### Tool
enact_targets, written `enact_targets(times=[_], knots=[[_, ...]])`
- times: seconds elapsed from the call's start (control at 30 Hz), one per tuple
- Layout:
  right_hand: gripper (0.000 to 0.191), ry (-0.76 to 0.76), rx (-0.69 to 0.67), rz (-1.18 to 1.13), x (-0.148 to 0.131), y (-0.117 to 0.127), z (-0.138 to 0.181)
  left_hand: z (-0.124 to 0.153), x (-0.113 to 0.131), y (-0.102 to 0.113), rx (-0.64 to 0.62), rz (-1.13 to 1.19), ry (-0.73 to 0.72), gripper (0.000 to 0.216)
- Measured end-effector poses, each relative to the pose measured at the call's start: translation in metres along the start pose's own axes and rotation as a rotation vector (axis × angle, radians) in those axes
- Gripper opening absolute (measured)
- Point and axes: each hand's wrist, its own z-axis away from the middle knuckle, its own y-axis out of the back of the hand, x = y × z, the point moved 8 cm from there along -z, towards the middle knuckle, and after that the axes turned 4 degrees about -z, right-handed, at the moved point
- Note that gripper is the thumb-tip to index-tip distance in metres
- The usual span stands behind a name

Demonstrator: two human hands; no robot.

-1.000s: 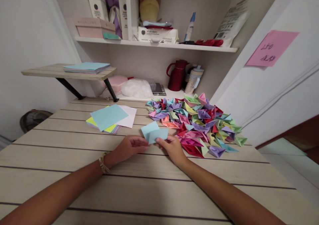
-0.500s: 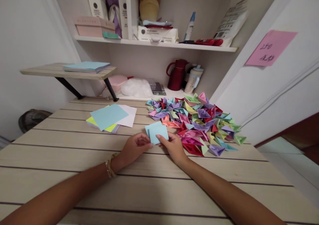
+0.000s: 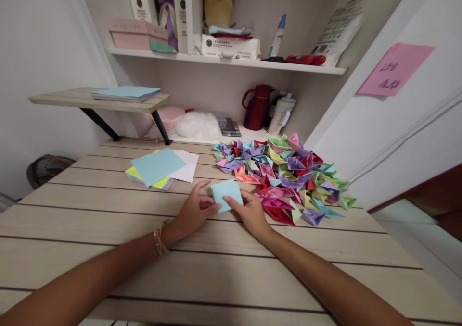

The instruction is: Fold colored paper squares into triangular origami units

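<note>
Between my hands, just above the table, is a folded light-blue paper [image 3: 226,191], now a small square. My right hand [image 3: 253,214] grips its right side, the thumb lying across the front and the fingers behind. At the lower left edge, my left hand [image 3: 195,210] pinches it with the thumb, while the index finger sticks up apart from the paper. Close to my right hand spreads a heap of small folded paper boats [image 3: 285,177] in pink, red, purple, green, yellow and blue.
Loose coloured paper sheets [image 3: 159,166] lie on the slatted table [image 3: 231,268] at the left. A raised wooden shelf [image 3: 72,101] carries another paper stack [image 3: 126,93]. At the back stand a red jug [image 3: 257,107] and a pale bottle [image 3: 280,114], beside white stuffing [image 3: 198,125].
The blue paper's layers, offset before, now line up as one square. My left index finger has lifted away from the paper. The right hand has barely moved.
</note>
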Motion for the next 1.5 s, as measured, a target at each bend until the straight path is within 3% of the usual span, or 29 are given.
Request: enact_targets(times=[0.23, 0.43, 0.57, 0.7, 0.9, 1.5], knots=[[0.026, 0.002, -0.066, -0.043, -0.001, -0.007, 0.002, -0.004, 0.003, 0.004, -0.006, 0.010, -0.020, 0.030], [0.064, -0.097, -0.096, -0.185, 0.012, -0.012, 0.001, -0.001, 0.006, 0.010, 0.074, 0.049, -0.025, 0.044], [0.073, -0.117, -0.137, -0.203, 0.014, -0.014, 0.001, -0.001, 0.007, 0.013, 0.091, 0.004, -0.065, 0.045], [0.075, -0.126, -0.135, -0.215, 0.014, -0.014, 0.001, 0.000, 0.009, 0.014, 0.113, 0.001, -0.076, 0.052], [0.072, -0.127, -0.119, -0.172, 0.018, -0.012, -0.001, 0.000, 0.012, 0.013, 0.133, 0.011, -0.041, 0.031], [0.066, -0.124, -0.100, -0.129, 0.016, -0.010, 0.000, -0.003, 0.004, 0.014, 0.093, 0.046, -0.025, 0.026]])
